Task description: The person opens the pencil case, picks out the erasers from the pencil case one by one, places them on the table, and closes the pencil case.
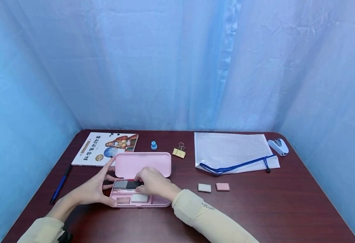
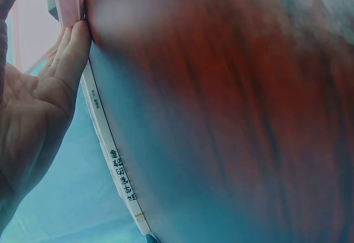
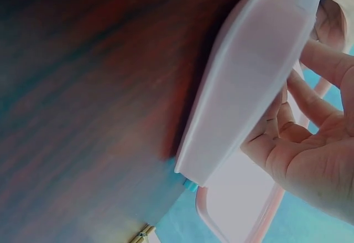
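Sat open on the brown table (image 1: 256,209), a pink pencil case (image 1: 141,175), lid tipped back, near the front edge and just ahead of a picture book (image 1: 107,148). Steadied at its near left corner by the left hand (image 1: 93,190), thumb and straight fingers spread across lid and tray, likely to stop any sliding. Reached into the tray with the right hand (image 1: 154,184), fingers curled over a dark eraser (image 1: 133,184) beside a grey one (image 1: 120,184); hard to tell whether pinched or merely touched. Lay apart to the right, two more erasers (image 1: 213,187).
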{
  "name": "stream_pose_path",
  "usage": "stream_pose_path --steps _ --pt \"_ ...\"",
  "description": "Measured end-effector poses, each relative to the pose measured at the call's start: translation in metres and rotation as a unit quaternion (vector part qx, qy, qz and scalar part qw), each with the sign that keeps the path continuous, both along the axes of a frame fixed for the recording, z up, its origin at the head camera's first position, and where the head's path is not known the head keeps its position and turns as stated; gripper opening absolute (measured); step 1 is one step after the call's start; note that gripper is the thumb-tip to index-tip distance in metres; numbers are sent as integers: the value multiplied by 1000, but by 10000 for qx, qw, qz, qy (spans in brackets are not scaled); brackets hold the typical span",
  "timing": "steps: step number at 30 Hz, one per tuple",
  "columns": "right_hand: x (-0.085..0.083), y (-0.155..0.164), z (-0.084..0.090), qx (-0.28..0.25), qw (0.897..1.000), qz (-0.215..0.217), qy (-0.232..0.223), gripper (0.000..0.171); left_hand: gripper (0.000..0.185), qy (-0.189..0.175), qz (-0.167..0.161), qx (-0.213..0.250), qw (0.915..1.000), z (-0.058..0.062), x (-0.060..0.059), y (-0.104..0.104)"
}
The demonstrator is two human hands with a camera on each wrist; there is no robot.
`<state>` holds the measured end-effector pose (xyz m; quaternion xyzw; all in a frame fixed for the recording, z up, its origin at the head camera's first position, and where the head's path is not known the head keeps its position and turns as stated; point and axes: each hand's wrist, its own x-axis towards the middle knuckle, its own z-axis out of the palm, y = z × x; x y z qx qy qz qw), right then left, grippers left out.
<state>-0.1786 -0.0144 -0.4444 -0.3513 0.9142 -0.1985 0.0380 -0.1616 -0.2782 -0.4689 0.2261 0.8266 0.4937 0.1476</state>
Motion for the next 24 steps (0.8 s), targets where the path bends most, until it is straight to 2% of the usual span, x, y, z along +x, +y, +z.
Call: stream_pose_path --steps 15,24 --pt "-1 1 3 11 9999 -12 -100 19 144 63 -72 107 9999 2 0 2" --pt "-2 2 3 -17 9995 18 -325 20 144 42 -41 112 9999 2 0 1"
